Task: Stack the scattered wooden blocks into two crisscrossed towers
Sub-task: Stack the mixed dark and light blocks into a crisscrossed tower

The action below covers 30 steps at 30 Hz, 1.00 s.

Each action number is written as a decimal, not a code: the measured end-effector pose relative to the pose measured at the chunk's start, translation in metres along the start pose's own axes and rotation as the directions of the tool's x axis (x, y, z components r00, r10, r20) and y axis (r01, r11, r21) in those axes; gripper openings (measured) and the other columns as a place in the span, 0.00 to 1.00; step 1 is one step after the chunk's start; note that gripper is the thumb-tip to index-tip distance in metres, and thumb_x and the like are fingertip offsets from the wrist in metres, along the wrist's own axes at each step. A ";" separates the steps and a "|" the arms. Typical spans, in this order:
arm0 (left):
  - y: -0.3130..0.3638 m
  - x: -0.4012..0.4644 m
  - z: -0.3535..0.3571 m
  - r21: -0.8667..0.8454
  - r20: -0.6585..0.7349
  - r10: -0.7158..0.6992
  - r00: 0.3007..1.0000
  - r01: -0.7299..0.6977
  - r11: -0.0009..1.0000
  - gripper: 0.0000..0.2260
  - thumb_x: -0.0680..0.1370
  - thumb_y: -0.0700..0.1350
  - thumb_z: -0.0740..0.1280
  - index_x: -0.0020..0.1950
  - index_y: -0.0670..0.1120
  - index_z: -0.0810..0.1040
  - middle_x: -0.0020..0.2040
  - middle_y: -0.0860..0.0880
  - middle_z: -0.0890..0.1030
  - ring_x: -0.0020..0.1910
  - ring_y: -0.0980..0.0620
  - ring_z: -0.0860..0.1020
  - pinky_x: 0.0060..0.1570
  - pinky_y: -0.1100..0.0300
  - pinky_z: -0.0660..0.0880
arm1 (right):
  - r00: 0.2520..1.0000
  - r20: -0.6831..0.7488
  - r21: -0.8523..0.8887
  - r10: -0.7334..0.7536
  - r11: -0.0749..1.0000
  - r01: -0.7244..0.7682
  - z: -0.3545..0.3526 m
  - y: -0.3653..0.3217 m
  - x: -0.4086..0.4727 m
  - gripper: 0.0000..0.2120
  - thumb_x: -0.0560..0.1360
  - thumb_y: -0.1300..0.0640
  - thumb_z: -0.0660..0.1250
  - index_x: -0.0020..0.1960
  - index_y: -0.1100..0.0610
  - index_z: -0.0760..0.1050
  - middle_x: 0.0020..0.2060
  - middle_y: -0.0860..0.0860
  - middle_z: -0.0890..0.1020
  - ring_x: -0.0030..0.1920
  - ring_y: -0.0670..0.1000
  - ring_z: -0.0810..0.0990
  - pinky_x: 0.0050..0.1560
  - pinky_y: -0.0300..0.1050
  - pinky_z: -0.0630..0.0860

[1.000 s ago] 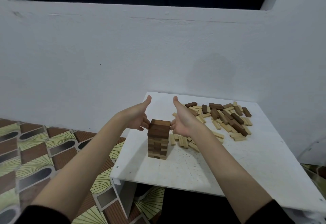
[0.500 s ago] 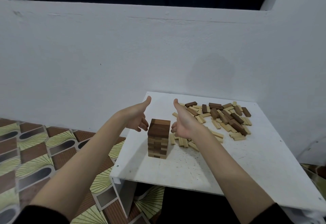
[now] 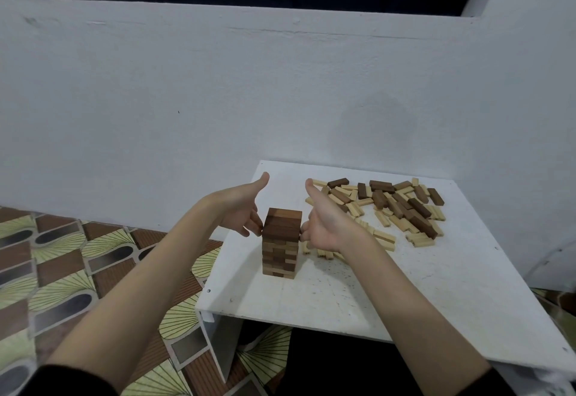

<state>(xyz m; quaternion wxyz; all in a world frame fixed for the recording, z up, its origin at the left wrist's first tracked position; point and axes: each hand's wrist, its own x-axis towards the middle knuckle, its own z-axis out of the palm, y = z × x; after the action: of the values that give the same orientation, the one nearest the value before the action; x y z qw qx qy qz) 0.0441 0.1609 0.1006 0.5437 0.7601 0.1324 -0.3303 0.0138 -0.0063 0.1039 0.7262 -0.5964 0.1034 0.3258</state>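
**Both hands square up one tower near the table's left edge**

Head view: One tower of crisscrossed dark and light blocks stands on the white table, near its left edge and a little back from its front edge. The left hand is at the tower's left side and the right hand at its right side. Each has its thumb raised and its fingers extended, and the fingertips touch the dark upper layers from opposite sides. Neither hand curls round a block; both are flat and wide, pressing rather than gripping.

To the right of the tower and further back lies a scattered pile of loose blocks, dark and light mixed. There are too many overlapping to count exactly, and some pale ones are half hidden behind the right hand. The pile reaches towards the table's far edge by the white wall.

In front of the tower and to its right, the tabletop is bare and speckled out to the front edge. Left of the tower, the table ends just beyond the left hand, with patterned floor below.
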 end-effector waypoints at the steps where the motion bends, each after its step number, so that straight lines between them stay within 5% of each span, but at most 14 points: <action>1: 0.000 0.000 0.000 -0.006 0.010 0.003 1.000 -0.003 1.000 0.46 0.74 0.71 0.45 0.75 0.34 0.42 0.71 0.30 0.61 0.69 0.36 0.67 0.69 0.46 0.60 | 1.000 0.012 -0.006 0.009 1.000 -0.009 0.000 0.000 -0.001 0.38 0.78 0.35 0.48 0.78 0.56 0.39 0.72 0.65 0.62 0.72 0.62 0.63 0.57 0.51 0.63; 5: -0.002 0.003 -0.001 0.007 0.044 0.019 0.999 -0.019 1.000 0.46 0.75 0.70 0.46 0.75 0.34 0.42 0.71 0.30 0.61 0.69 0.36 0.66 0.69 0.46 0.59 | 0.999 -0.008 -0.079 -0.036 0.996 0.036 -0.005 0.002 0.005 0.37 0.78 0.34 0.48 0.78 0.54 0.42 0.75 0.62 0.56 0.75 0.61 0.57 0.69 0.52 0.59; 7: -0.006 0.006 -0.003 0.050 -0.013 0.068 0.998 -0.067 0.996 0.44 0.74 0.70 0.48 0.76 0.37 0.46 0.72 0.33 0.62 0.70 0.38 0.66 0.69 0.46 0.60 | 0.991 -0.062 -0.240 -0.122 0.965 0.104 -0.014 0.005 0.015 0.38 0.77 0.34 0.51 0.78 0.53 0.45 0.77 0.58 0.50 0.76 0.58 0.52 0.74 0.53 0.52; 9: -0.012 0.009 -0.004 0.223 -0.127 0.213 0.969 -0.182 0.958 0.42 0.73 0.69 0.54 0.77 0.42 0.51 0.74 0.40 0.62 0.71 0.43 0.64 0.70 0.48 0.61 | 0.975 -0.088 -0.454 -0.206 0.879 0.145 -0.025 0.008 0.023 0.44 0.73 0.34 0.62 0.78 0.55 0.47 0.77 0.54 0.53 0.76 0.55 0.55 0.73 0.53 0.57; 13: -0.023 0.016 -0.001 0.682 -0.054 0.452 0.890 -0.298 0.668 0.48 0.67 0.54 0.76 0.77 0.46 0.50 0.76 0.48 0.56 0.75 0.50 0.55 0.72 0.55 0.56 | 0.956 0.040 -0.842 -0.289 0.506 0.188 -0.036 0.011 0.034 0.61 0.66 0.50 0.78 0.76 0.56 0.32 0.76 0.54 0.56 0.74 0.54 0.59 0.66 0.46 0.64; 17: -0.026 0.035 0.006 0.891 0.025 0.502 0.864 -0.247 0.380 0.58 0.60 0.54 0.80 0.77 0.44 0.45 0.75 0.49 0.59 0.76 0.50 0.49 0.74 0.52 0.51 | 0.951 0.098 -0.968 -0.293 0.193 0.159 -0.034 0.016 0.048 0.68 0.62 0.50 0.81 0.74 0.52 0.26 0.75 0.58 0.59 0.72 0.58 0.63 0.68 0.54 0.66; 21: -0.025 0.048 0.007 0.937 0.037 0.494 0.869 -0.202 0.284 0.61 0.59 0.56 0.80 0.77 0.43 0.42 0.73 0.49 0.63 0.76 0.49 0.50 0.73 0.55 0.50 | 0.929 0.159 -0.973 -0.335 0.106 0.204 -0.035 0.020 0.057 0.68 0.60 0.45 0.81 0.75 0.51 0.29 0.71 0.56 0.65 0.68 0.56 0.67 0.65 0.54 0.68; 30: -0.026 0.055 0.008 0.921 0.013 0.496 0.868 -0.204 0.332 0.59 0.60 0.54 0.80 0.76 0.45 0.42 0.69 0.47 0.67 0.72 0.47 0.58 0.70 0.54 0.56 | 0.894 0.180 -0.964 -0.409 0.108 0.244 -0.035 0.028 0.072 0.65 0.60 0.42 0.79 0.76 0.47 0.31 0.63 0.56 0.72 0.63 0.58 0.70 0.62 0.54 0.67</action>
<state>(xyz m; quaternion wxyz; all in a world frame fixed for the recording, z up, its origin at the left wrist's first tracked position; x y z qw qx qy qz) 0.0680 0.1542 0.0444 0.0841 0.9766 -0.1613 -0.1148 0.0603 -0.0121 0.0330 0.2273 -0.9443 -0.2123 0.1076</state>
